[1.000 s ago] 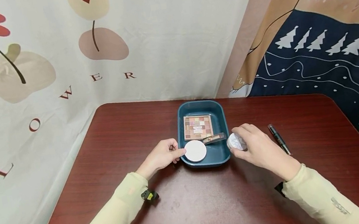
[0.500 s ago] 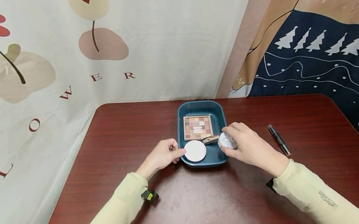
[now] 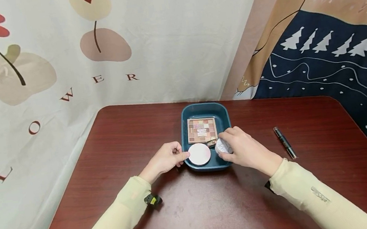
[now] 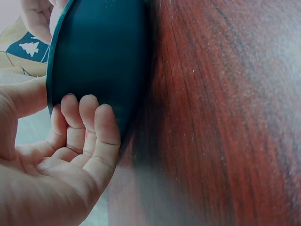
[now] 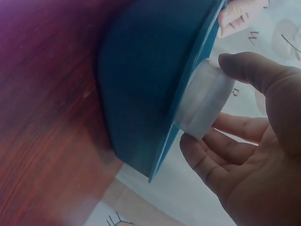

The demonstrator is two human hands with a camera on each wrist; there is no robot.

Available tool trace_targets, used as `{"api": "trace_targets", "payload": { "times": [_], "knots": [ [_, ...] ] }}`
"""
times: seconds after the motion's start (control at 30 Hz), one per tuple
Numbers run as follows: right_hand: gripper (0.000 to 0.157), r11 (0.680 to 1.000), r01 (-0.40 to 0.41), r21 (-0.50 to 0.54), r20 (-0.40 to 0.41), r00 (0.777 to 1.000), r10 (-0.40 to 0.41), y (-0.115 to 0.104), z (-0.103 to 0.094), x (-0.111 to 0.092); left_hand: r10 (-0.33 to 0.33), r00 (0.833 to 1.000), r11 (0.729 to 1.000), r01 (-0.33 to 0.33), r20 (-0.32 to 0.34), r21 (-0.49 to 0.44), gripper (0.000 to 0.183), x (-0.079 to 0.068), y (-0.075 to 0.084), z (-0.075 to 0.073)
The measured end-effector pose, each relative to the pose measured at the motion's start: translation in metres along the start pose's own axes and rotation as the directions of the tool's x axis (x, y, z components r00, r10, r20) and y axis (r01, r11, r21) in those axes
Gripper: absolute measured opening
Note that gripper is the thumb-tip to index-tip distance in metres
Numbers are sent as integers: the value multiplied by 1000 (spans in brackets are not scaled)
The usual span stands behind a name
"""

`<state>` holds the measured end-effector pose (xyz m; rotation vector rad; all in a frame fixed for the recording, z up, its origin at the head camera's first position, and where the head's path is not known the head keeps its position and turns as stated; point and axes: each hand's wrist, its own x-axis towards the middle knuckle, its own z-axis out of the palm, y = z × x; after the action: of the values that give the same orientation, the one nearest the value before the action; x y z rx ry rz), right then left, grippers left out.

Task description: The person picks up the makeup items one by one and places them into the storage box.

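A small round jar (image 3: 223,146) is over the near right part of the blue tray (image 3: 203,111). It is short and fat, with cloudy white sides and a pale gray top with faint lines on it. The right hand (image 3: 248,151) pinches it by its sides, thumb near and fingers far. I can't tell if it touches the tray.

The left hand (image 3: 166,158) grips the tray's left rim, fingers curled against the outside. By its thumb is a white round disc (image 3: 199,154). Farther back lies a square of many colors (image 3: 201,129), and a thin tube (image 3: 212,143) pokes out beside the jar. A dark pen (image 3: 285,143) lies right of the tray on the red-brown bench (image 3: 188,213).
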<state>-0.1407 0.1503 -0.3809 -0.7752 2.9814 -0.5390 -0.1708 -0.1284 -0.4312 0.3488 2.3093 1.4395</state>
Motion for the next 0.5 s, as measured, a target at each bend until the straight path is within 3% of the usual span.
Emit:
{"api": "trace_targets", "payload": {
  "times": [0.23, 0.5],
  "knots": [
    [57, 998, 64, -14, 50, 997, -63, 1, 6, 9, -9, 1000, 1000, 9, 1, 1, 31, 0, 0, 0],
    [45, 993, 122, 4, 125, 985, -121, 1, 9, 19, -11, 1000, 1000, 11, 5, 1, 30, 0, 0, 0]
  ]
}}
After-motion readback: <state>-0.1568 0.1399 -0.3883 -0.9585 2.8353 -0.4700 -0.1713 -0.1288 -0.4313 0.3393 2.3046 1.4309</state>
